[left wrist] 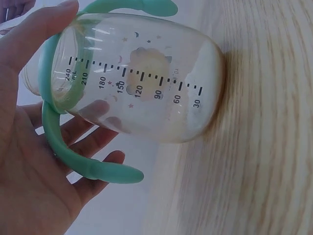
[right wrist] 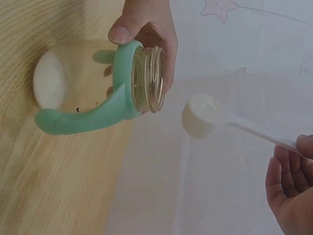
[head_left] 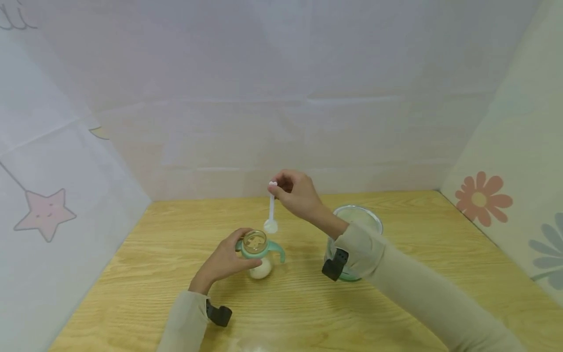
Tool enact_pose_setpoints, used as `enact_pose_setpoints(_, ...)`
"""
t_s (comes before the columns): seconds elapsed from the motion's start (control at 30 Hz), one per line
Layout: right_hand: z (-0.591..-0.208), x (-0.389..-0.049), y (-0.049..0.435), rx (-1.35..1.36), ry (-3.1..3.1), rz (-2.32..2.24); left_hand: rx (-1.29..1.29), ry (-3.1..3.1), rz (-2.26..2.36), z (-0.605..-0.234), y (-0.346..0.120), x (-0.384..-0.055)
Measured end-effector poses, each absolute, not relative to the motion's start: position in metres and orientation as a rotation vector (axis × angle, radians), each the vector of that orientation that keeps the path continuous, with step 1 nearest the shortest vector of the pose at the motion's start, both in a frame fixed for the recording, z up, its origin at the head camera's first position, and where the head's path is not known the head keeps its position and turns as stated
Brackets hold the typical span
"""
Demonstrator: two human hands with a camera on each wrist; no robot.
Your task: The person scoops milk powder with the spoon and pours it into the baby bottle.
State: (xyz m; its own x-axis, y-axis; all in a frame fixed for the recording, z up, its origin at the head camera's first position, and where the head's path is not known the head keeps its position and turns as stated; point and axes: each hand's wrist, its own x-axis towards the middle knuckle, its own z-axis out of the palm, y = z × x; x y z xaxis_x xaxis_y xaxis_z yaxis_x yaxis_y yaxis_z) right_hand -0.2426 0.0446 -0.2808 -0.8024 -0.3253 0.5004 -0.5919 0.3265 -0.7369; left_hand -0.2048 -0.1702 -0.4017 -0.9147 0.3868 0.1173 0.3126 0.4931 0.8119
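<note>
A clear baby bottle point(left wrist: 146, 73) with a mint-green two-handled collar point(right wrist: 124, 81) stands upright and uncapped on the table. White powder point(right wrist: 49, 81) lies in its bottom, near the lowest marks of its scale. My left hand point(head_left: 226, 259) grips the bottle round its neck and collar, thumb on the near side. Between thumb and fingers, my right hand point(head_left: 296, 193) pinches the handle end of a white measuring scoop point(head_left: 271, 210). The scoop's bowl point(right wrist: 200, 117) is full of white powder and hangs just above the bottle's open mouth point(head_left: 255, 240), apart from it.
A clear canister point(head_left: 360, 215) with a green base stands to the right, partly hidden by my right forearm. The wooden table point(head_left: 281, 313) ends at a pale cloth backdrop point(head_left: 281, 122) behind and at both sides. Each wrist bears a black camera.
</note>
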Motion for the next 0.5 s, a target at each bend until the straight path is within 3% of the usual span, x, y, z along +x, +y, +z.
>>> enact_pose_setpoints(0.5, -0.2886, -0.2376, 0.0378, 0.932, -2.336, 1.454, 0.571, 2.617, 1.407, -0.4002, -0.1747, -0.2044)
